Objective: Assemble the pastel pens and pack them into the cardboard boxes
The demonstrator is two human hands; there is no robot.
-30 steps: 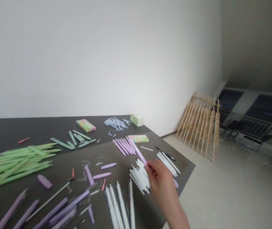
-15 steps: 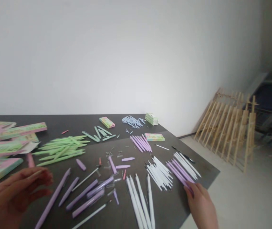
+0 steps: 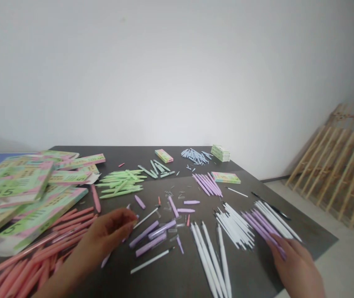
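Note:
My left hand [image 3: 111,231] is over the purple pieces left of centre, fingers curved and thumb apart from them. It partly covers a long purple pen barrel [image 3: 105,260], and I cannot make out whether it touches it. At the right, my right hand [image 3: 297,267] has its fingers around the near ends of a few purple pens [image 3: 260,223] lying side by side. Between the hands lie loose purple barrels [image 3: 151,244], a white refill [image 3: 152,260] with a dark tip, small clear caps [image 3: 172,230] and several white pens [image 3: 206,258].
Salmon-pink pens [image 3: 18,273] and cartons [image 3: 25,178] are heaped at the left. Beyond lie green pens [image 3: 121,182], blue pieces [image 3: 195,156] and a stack of boxes [image 3: 220,153]. White refills [image 3: 234,225] lie near my right hand. Wooden easels [image 3: 344,165] lean against the wall.
My view has turned to the left, bringing the pink pens and more cartons into sight. My left hand has moved right and forward over the purple pieces. My right hand stays at the purple pens.

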